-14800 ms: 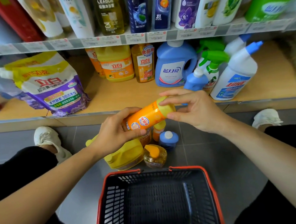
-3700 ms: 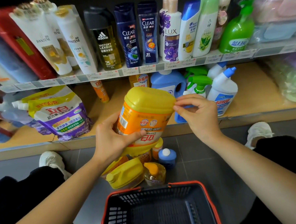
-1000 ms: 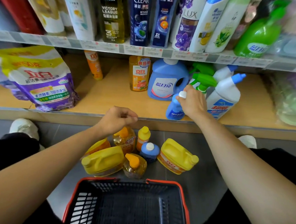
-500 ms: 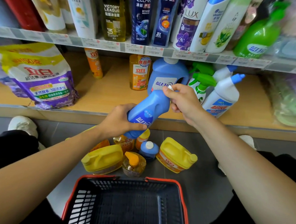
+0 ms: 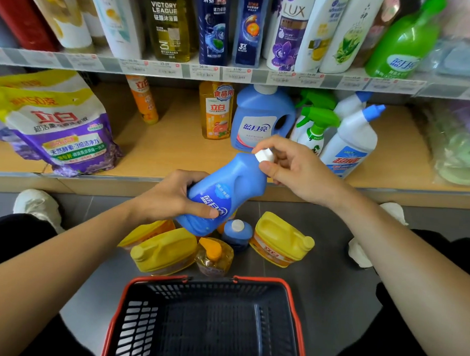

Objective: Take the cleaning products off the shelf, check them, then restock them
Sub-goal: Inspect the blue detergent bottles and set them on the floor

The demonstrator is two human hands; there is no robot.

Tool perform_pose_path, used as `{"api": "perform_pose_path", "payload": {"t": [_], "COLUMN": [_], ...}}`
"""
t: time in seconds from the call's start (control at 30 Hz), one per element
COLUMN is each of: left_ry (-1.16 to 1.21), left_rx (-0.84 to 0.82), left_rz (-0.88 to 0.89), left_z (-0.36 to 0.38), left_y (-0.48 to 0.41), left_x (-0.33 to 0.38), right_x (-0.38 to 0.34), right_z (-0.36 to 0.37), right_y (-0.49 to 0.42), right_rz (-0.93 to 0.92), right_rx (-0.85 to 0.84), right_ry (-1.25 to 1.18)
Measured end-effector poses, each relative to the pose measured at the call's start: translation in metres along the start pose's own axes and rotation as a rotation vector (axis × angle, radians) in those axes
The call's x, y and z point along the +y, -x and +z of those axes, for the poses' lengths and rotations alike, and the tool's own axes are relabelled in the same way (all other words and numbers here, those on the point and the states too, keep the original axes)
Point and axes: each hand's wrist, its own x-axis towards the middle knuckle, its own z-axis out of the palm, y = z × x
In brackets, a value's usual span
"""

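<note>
above the floor bottles, before the lower shelf (image 5: 175, 150), your left hand (image 5: 170, 199) grips the tilted blue bottle (image 5: 225, 191); your right hand (image 5: 291, 167) pinches its white cap (image 5: 263, 155).

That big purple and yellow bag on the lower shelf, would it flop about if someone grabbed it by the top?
Probably floppy: the bag is a soft pouch with creased, bulging sides, and it leans rather than standing square. It looks full, so it is likely heavy for its size and apt to sag. Its glossy film may be slippery.
</note>
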Motion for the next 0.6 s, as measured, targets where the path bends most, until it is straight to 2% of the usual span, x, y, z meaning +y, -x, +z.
{"api": "perform_pose_path", "payload": {"t": [0.1,0.17,0.3,0.47,0.6], "left_ry": [0.060,0.025,-0.193,-0.514,-0.552], "left_rx": [-0.062,-0.043,0.102,0.281,0.277], "left_rz": [-0.023,-0.009,0.085,0.134,0.123], "left_z": [0.002,0.005,0.012,0.016,0.019], "left_y": [0.003,0.002,0.000,0.005,0.008], "left_x": [-0.001,0.000,0.003,0.000,0.004], "right_x": [-0.004,-0.004,-0.001,0.001,0.007], "right_z": [0.001,-0.001,0.002,0.012,0.020], "right_y": [0.002,0.002,0.000,-0.002,-0.006], "right_rz": [-0.039,-0.031,0.054,0.096,0.151], "right_rx": [-0.003,0.009,0.120,0.171,0.270], "right_ry": [0.015,0.008,0.054,0.055,0.066]}}
